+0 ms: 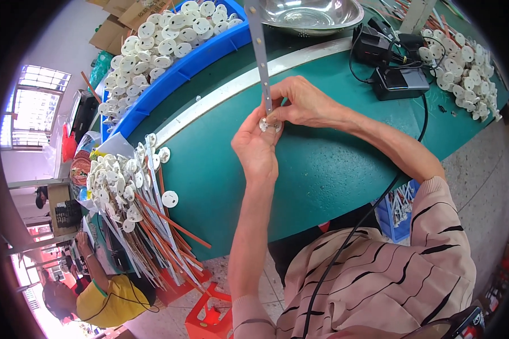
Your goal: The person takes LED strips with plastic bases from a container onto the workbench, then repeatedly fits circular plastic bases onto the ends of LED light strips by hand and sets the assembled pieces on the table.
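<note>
Over the green table (pixel 220 186), my two hands meet at the lower end of a long grey strip (pixel 260 56) with evenly spaced dots. It rises from my fingers to the top of the picture. My left hand (pixel 255 148), palm up with curled fingers, grips a small white round piece (pixel 263 125), partly hidden by the fingers. The thumb and fingers of my right hand (pixel 300 104) pinch the strip's end just above that piece. How strip and piece meet is covered by my fingers.
A blue bin (pixel 169 79) heaped with white discs stands far left. Nearer left lie strips with discs (pixel 124 186), beside a loose disc (pixel 169 198). At the back are a metal bowl (pixel 311 16), a black adapter (pixel 400 83) and more discs (pixel 464 73). A co-worker (pixel 110 296) sits lower left.
</note>
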Tool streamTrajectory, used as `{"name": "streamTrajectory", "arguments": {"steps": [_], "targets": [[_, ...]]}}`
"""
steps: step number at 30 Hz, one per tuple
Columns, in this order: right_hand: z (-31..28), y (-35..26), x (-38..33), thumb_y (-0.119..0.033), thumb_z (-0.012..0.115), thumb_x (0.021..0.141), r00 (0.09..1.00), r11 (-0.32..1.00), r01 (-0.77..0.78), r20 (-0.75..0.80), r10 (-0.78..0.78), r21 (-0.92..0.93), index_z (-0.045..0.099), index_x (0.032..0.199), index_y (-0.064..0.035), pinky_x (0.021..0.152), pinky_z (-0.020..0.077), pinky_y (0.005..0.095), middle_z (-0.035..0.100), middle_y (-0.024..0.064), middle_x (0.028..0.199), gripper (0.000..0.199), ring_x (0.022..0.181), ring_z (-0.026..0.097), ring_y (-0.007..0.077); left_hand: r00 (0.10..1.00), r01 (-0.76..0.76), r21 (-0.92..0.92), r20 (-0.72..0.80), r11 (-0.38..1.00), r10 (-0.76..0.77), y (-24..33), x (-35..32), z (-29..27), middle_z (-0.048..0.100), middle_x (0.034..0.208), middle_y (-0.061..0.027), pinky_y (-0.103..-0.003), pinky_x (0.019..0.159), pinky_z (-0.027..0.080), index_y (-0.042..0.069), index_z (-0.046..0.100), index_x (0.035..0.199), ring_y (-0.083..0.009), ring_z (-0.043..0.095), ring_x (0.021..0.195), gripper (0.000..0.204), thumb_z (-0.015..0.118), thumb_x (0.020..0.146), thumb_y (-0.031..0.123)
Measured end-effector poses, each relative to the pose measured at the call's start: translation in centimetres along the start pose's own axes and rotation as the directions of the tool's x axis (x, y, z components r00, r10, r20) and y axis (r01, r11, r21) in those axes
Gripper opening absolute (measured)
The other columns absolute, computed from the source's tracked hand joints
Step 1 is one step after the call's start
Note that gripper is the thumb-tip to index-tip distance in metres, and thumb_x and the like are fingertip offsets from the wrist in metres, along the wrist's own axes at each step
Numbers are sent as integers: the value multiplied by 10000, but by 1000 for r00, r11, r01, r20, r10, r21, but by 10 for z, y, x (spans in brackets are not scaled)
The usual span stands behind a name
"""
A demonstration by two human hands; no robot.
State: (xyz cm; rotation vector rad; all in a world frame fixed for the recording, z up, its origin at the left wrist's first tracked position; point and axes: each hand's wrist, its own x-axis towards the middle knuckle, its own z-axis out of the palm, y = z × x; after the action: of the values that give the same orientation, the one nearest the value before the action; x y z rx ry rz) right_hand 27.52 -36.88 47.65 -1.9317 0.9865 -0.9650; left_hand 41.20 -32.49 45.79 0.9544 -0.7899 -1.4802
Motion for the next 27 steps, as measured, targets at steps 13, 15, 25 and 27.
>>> {"name": "streamTrajectory", "arguments": {"steps": [13,15,25,27], "targets": [[2,-3,-1,-22,612,736,991,990,114,-58,-119,-82,598,740,16,485,402,302,574,99,595,41,523,510,142,998,51,35,-38,998,-50,4,-2,2,575,1123,-177,-364,912,505,-110,447,1237,-237,606,991,403,437,837,-156],[3,0,-2,-14,607,737,993,994,96,-68,-99,-47,594,734,14,484,403,302,572,97,591,31,523,512,141,1000,16,14,-21,1000,-16,2,-2,2,573,1128,-184,-370,911,507,-112,435,1246,-242,606,995,414,436,835,-156],[8,5,-2,-11,601,744,995,997,74,-64,-73,6,573,720,16,486,406,297,569,88,580,46,524,515,139,1000,-5,2,-12,1000,5,-2,0,-2,564,1122,-214,-391,898,513,-130,388,1265,-268,607,991,443,432,825,-163],[7,5,0,-12,600,744,994,996,85,-63,-84,6,571,721,18,486,407,298,568,89,581,48,526,514,137,999,10,5,-51,1000,-10,-1,0,-1,561,1127,-215,-393,899,512,-127,383,1268,-271,606,991,449,430,823,-166]]}}
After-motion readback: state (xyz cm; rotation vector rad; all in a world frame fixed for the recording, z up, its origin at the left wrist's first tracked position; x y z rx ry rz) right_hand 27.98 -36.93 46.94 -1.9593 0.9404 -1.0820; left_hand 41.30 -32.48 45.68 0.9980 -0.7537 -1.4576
